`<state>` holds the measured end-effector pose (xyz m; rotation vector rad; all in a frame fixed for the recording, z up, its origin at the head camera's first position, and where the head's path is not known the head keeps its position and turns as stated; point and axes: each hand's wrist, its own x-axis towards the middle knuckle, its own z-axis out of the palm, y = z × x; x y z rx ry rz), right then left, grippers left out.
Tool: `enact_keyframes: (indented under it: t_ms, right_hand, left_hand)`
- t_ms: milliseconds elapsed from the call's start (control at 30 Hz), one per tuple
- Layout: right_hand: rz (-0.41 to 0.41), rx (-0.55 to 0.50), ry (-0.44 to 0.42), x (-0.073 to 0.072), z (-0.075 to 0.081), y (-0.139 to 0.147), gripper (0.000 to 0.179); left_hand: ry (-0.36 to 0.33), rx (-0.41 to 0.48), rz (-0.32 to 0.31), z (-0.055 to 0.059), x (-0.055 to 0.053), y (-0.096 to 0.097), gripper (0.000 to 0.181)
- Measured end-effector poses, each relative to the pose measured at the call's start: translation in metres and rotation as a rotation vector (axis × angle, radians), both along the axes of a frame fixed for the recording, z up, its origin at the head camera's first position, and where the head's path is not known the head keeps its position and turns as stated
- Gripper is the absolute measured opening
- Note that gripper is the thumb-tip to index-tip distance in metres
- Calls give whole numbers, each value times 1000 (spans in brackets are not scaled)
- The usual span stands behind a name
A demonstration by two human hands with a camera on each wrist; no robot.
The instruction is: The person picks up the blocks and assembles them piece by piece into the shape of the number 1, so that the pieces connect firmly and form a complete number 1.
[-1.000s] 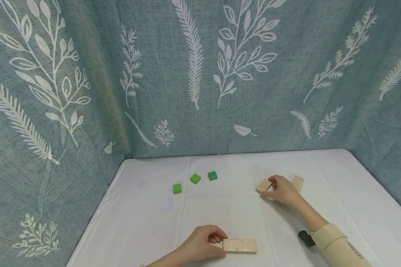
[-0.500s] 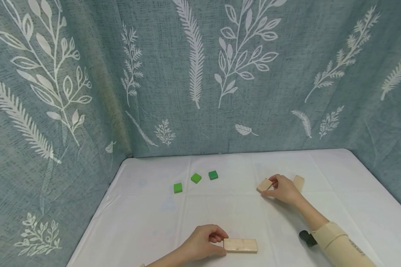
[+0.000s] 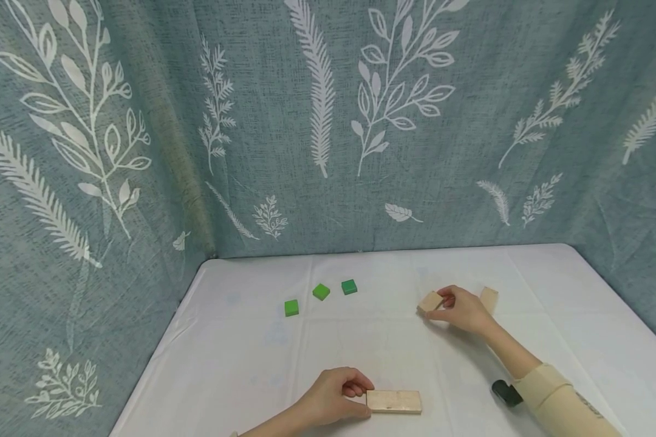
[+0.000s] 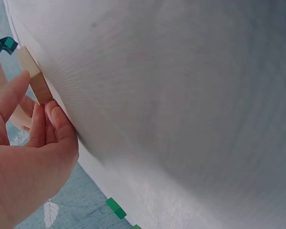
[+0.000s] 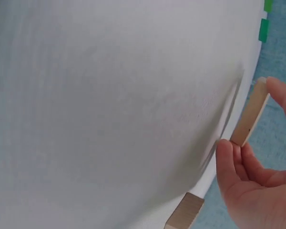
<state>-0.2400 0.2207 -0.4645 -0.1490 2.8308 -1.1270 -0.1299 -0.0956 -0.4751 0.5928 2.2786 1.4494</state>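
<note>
Near the front of the table, my left hand (image 3: 333, 397) holds the left end of a long wooden block (image 3: 395, 402) between thumb and fingers. In the left wrist view, that wooden block (image 4: 34, 76) shows its end between the thumb and curled fingertips. Farther back on the right, my right hand (image 3: 461, 308) pinches a wooden block (image 3: 430, 302) from its right side. The right wrist view has this block (image 5: 250, 114) tilted between thumb and fingertips, raised over the cloth. Just behind the right hand lies another wooden block (image 3: 489, 299), partly covered by the hand.
Three small green blocks rest at the back left: one block (image 3: 291, 308) at the left, a second (image 3: 321, 291) and a darker one (image 3: 349, 286). A black object (image 3: 506, 393) sits by the right sleeve. A patterned curtain (image 3: 328, 121) borders the white table (image 3: 240, 352).
The block in my right hand has shifted and tilted very slightly to the left. My left hand and its block keep nearly the same place, with a small drift of the whole view.
</note>
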Motion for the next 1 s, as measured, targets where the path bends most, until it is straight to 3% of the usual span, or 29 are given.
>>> enact_keyframes:
  t_ms: [567, 1000]
  right_hand:
    - [18, -122, -110, 17, -1, -13, 64]
    - [127, -173, -76, 34, -3, -32, 58]
  left_hand:
    - [4, -9, 5, -1, 0, 1, 25]
    - [8, -11, 12, -1, 0, 1, 25]
